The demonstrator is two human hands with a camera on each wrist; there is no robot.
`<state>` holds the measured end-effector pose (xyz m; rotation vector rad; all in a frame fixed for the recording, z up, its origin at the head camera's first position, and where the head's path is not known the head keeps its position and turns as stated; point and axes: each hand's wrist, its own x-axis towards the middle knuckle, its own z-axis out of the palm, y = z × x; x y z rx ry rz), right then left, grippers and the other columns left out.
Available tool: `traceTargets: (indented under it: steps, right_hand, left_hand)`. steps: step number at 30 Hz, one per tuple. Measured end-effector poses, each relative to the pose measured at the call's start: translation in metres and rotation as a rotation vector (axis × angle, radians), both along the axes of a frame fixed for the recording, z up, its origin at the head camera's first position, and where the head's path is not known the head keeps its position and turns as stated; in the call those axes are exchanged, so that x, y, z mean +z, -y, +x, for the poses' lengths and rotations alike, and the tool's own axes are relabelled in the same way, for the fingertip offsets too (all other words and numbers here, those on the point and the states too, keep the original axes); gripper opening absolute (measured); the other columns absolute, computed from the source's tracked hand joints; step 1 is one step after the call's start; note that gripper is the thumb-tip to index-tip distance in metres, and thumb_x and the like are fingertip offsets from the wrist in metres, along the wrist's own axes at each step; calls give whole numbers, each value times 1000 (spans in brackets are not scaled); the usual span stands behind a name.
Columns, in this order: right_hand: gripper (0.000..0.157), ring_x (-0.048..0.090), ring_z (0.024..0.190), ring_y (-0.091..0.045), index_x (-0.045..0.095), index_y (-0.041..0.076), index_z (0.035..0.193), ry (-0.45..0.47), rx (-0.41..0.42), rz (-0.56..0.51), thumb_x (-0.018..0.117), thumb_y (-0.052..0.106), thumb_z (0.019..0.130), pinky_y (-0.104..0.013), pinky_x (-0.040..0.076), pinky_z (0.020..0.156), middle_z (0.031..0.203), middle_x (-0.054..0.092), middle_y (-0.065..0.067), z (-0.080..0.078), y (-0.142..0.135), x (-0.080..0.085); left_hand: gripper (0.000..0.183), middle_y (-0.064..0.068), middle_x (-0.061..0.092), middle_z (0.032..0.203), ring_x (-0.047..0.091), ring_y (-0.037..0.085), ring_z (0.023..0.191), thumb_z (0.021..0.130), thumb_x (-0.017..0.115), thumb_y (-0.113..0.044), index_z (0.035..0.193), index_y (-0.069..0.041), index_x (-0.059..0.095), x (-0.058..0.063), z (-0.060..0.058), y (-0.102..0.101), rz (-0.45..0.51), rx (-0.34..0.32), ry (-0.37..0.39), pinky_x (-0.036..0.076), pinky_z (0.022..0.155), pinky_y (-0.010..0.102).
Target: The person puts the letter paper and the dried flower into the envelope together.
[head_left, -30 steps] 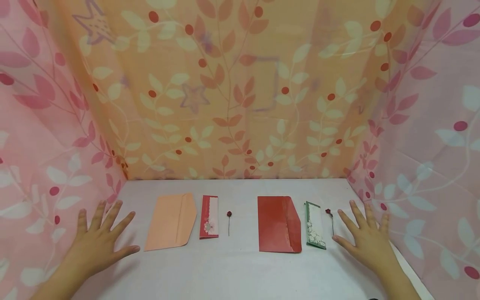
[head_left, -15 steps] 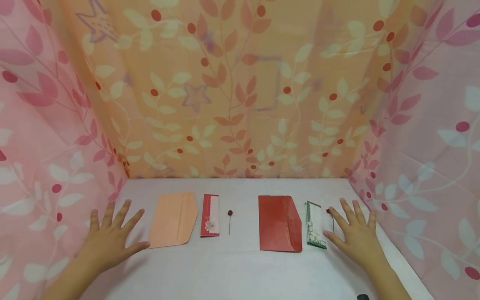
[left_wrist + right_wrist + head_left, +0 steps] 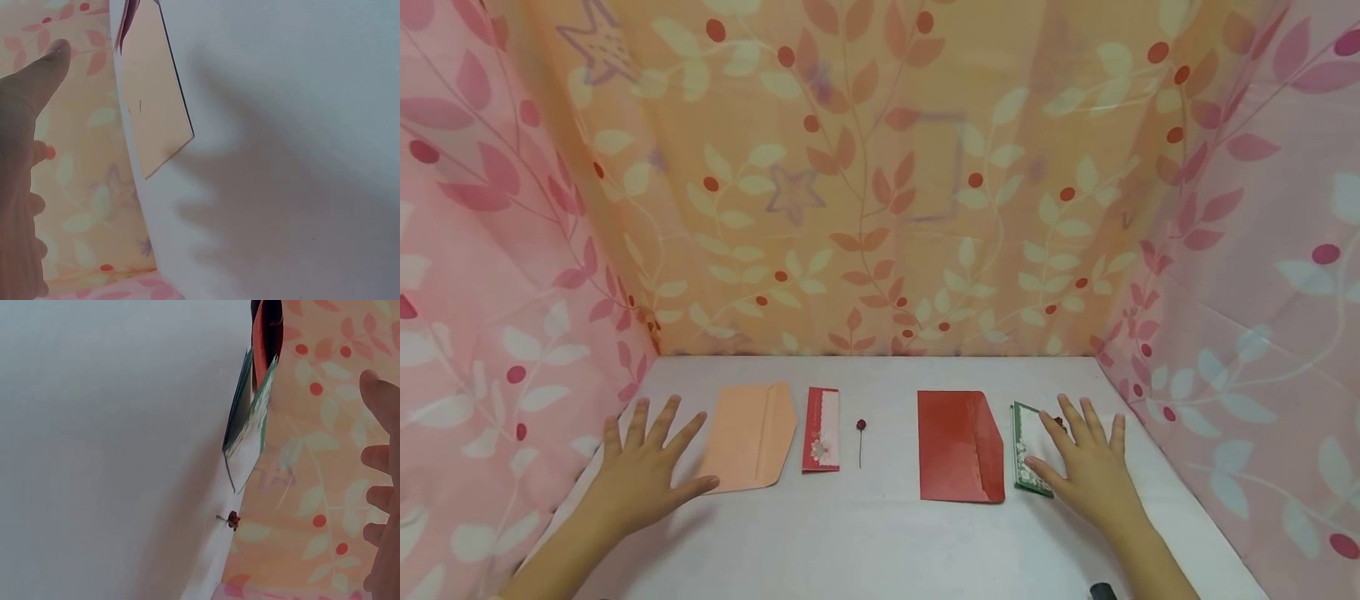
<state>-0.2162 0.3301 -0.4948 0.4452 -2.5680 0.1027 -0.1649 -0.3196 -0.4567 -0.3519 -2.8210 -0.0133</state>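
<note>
My left hand is spread with straight fingers and holds nothing; its thumb overlaps the lower left corner of a peach envelope in the head view. My right hand, also spread and holding nothing, overlaps a green-edged folded card with white flowers and a small dark red flower, whose stem is mostly hidden in the head view. Between the hands lie a red folded card with a pale floral strip, a thin-stemmed red flower and a red envelope.
All these things lie in a row on a white tabletop. A patterned orange curtain stands behind, with pink floral curtains at both sides. A small black object shows at the bottom edge beside the right forearm.
Both hands have moved inward: the left one rightward to the peach envelope's corner, the right one leftward over the flower and green card. The paper things and flowers stay in place.
</note>
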Motion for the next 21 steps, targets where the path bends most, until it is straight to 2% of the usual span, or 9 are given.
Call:
traceTargets:
  steps: [3, 8, 13, 16, 21]
  right_hand:
    - [81, 17, 154, -44, 55, 15, 147, 10, 0, -2, 74, 62, 83, -72, -13, 117, 163, 34, -18, -1, 9, 1]
    - [81, 18, 155, -43, 53, 15, 149, 20, 9, -9, 70, 63, 86, -72, -12, 117, 164, 33, -17, -4, 21, -2]
    - [80, 21, 153, -44, 54, 15, 148, 38, 17, -23, 72, 61, 86, -71, -11, 118, 164, 32, -16, -6, 35, -3]
    - [80, 23, 151, -46, 54, 14, 148, 46, 22, -22, 72, 61, 86, -71, -10, 118, 163, 33, -16, -8, 43, -5]
    - [79, 24, 151, -46, 55, 14, 147, 49, 47, -32, 73, 61, 85, -71, -9, 119, 163, 35, -15, -12, 56, -5]
  left_hand:
    - [98, 24, 12, 169, -7, 58, 151, 85, 60, -79, 161, -23, 32, 2, -2, -3, 13, 4, 24, -23, 109, 73]
    - [97, 26, 15, 168, -1, 62, 149, 85, 59, -79, 160, -21, 34, 4, -4, -12, 39, 5, 52, -20, 108, 76]
    - [97, 26, 16, 167, 5, 63, 148, 85, 59, -78, 160, -22, 33, 4, -6, -21, 69, 6, 70, -9, 109, 82]
    - [99, 26, 16, 168, 7, 64, 148, 84, 58, -80, 161, -23, 32, 1, -10, -24, 78, 14, 85, -1, 108, 85]
    - [102, 26, 17, 167, 11, 65, 147, 82, 58, -84, 160, -23, 33, -6, -18, -27, 85, 38, 104, 4, 106, 87]
